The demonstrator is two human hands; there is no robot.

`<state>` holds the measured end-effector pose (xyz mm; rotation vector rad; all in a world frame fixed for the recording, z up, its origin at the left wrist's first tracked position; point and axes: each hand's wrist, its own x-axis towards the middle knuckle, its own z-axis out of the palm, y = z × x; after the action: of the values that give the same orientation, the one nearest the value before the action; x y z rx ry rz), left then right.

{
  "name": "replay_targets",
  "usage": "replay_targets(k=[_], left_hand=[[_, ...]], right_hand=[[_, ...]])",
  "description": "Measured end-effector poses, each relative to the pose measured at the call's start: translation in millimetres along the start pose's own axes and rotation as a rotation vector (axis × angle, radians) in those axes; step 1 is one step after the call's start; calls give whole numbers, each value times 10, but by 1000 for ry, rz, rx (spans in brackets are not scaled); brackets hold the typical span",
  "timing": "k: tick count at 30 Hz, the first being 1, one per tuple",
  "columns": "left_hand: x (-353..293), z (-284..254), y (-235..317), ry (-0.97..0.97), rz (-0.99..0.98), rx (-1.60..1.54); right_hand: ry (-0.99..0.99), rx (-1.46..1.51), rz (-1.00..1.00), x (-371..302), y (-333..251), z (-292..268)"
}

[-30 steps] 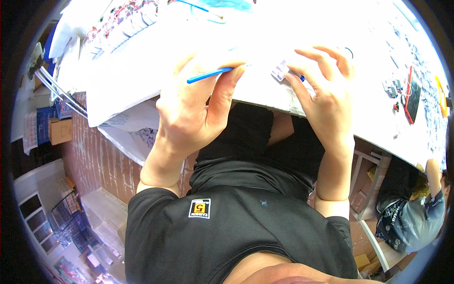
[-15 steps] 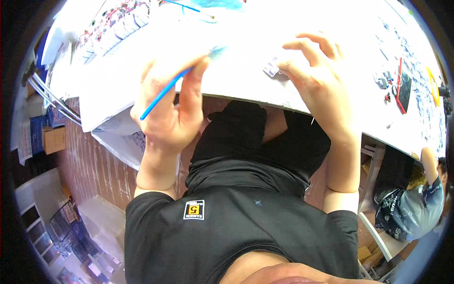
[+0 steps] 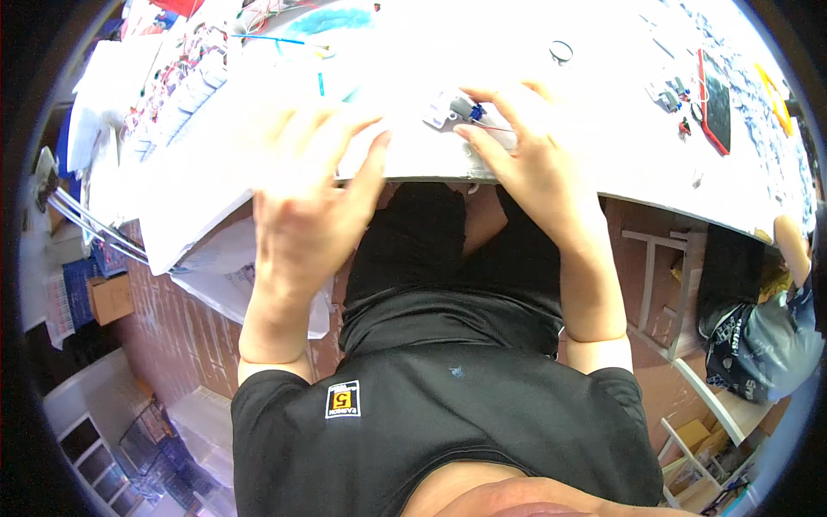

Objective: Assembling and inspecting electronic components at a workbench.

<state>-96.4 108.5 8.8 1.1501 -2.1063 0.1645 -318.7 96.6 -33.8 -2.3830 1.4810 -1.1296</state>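
My left hand (image 3: pixel 310 185) is over the table's near edge, fingers and thumb apart, with nothing visible between them; its motion blurs it. Beyond its fingers a short blue stick (image 3: pixel 321 84) shows on the white tabletop, partly washed out by glare. My right hand (image 3: pixel 538 146) has thumb and index finger on either side of a small motor (image 3: pixel 463 107), a grey body with a white housing and a blue end. A thin red wire runs from the motor under the hand. How firmly the fingers press is hard to see.
At the far left lie rows of white parts with red wires (image 3: pixel 185 86). A blue stick (image 3: pixel 276 39) rests by a blue patch (image 3: pixel 332 19). A black ring (image 3: pixel 561 52), grey motors (image 3: pixel 668 95) and a red-edged device (image 3: pixel 715 103) lie rightward. Another person (image 3: pixel 762 345) sits at right.
The blue stick has left my left hand, which is now spread. Both hands have shifted slightly left in view. The motor now shows more fully between my right fingers.
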Motion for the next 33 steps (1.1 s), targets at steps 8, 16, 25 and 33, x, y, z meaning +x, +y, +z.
replay_targets(k=[8, 16, 25, 33], left_hand=[[183, 328, 260, -225, 50, 71], [253, 408, 341, -339, -209, -63], [335, 421, 405, -379, -337, -155], [329, 489, 388, -296, -217, -27]], right_hand=[[172, 130, -15, -86, 112, 150], [240, 68, -39, -92, 130, 162], [293, 23, -65, -89, 158, 198], [309, 53, -45, -95, 159, 191]])
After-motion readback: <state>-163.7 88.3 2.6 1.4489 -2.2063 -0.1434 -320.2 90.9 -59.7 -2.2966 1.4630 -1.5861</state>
